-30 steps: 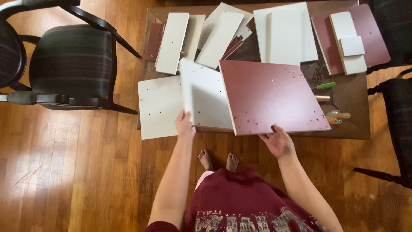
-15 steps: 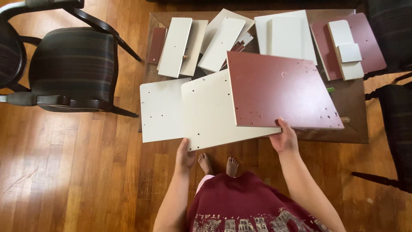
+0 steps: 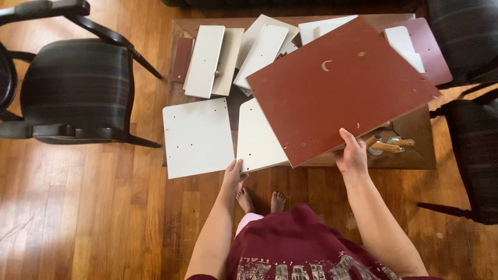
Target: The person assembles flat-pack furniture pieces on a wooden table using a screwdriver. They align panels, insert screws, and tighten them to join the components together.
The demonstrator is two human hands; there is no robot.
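Observation:
My right hand (image 3: 353, 154) grips the near edge of a large dark red board (image 3: 337, 88), lifted and tilted over the low wooden table (image 3: 415, 155). Drilled holes and a curved slot show on its face. My left hand (image 3: 233, 179) holds the near corner of a white board (image 3: 259, 140) that lies partly under the red one. Another white board (image 3: 197, 137) with small holes lies flat at the table's left end, apart from both hands.
Several white panels (image 3: 212, 59) and dark red panels (image 3: 430, 49) lie at the back of the table. Wooden-handled tools (image 3: 386, 145) rest by my right hand. A black armchair (image 3: 72, 88) stands at left, another dark chair (image 3: 472, 145) at right. My bare feet (image 3: 259, 199) are on the wooden floor.
My right hand has lifted the red board higher and turned it, so it covers more of the back panels. My left hand has kept hold of the white board's near corner.

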